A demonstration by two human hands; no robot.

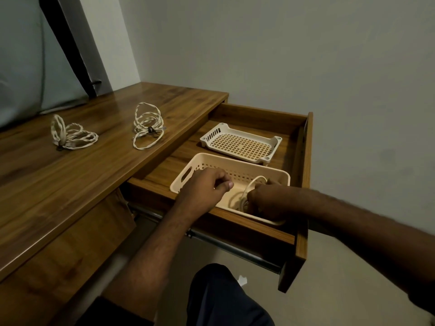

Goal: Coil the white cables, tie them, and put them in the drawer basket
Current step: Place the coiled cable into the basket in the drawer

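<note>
Two tied coils [73, 135] [148, 127] sitting on desk [94, 175], waiting. Left hand [207, 184] hovering over basket [186, 176], fingers curled, holding nothing. Right hand [266, 198] gripping third coil [247, 194], lowering it inside. Next: probably letting go, fetching the nearest desk coil.

The right hand [263, 201] hides its own fingers and most of the cable [249, 191] in the basket [207, 161]; at nine o'clock the bench [70, 175] is cut off.

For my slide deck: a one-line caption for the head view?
Right hand lowers a coiled cable into the drawer basket; two tied coils wait on the desk.
</note>
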